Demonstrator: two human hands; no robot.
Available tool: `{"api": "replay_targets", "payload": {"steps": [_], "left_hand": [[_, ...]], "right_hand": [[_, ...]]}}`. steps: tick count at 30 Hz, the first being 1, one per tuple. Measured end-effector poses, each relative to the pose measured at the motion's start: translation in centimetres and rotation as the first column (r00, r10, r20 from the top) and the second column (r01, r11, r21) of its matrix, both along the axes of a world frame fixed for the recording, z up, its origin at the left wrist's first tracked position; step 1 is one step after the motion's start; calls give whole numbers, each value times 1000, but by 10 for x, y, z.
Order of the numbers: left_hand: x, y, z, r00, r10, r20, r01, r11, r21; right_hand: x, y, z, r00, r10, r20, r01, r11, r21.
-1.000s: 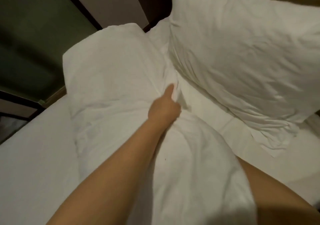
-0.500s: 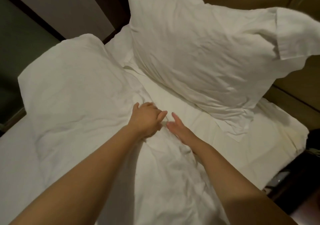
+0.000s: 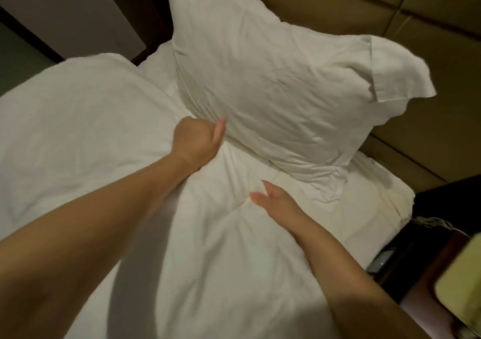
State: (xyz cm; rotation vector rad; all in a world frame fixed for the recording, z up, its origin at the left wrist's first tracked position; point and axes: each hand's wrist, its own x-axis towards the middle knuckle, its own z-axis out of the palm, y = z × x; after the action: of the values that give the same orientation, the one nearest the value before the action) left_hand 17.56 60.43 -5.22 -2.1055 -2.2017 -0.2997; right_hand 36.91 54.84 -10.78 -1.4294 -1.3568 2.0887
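bed: duvet under right fingers

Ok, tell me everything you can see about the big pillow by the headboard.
The pillow is large, plump and white, in a creased cotton-looking case whose loose flap sticks out at the right. It leans tilted against the padded headboard, lower edge on the sheet. The left hand, gripping the duvet, touches its lower left corner.

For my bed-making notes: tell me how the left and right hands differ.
The left hand is curled, its grip bunching the duvet; the right hand lies with straight fingers on it. The left hand touches the pillow; the right hand is apart from it. Both rest on the duvet.
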Motion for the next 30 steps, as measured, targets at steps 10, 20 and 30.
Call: {"api": "replay_targets", "payload": {"steps": [10, 20, 30], "left_hand": [[39, -87, -29, 959, 236, 160, -200, 956, -213], [27, -296, -46, 945, 326, -32, -313, 871, -379], [53, -426, -40, 916, 396, 66, -338, 848, -408]], "right_hand": [[-11, -58, 9, 940, -181, 289, -114, 634, 765], [3, -110, -34, 607, 66, 792, -652, 612, 448], [-5, -273, 1, 618, -58, 784, -600, 610, 518]]}}
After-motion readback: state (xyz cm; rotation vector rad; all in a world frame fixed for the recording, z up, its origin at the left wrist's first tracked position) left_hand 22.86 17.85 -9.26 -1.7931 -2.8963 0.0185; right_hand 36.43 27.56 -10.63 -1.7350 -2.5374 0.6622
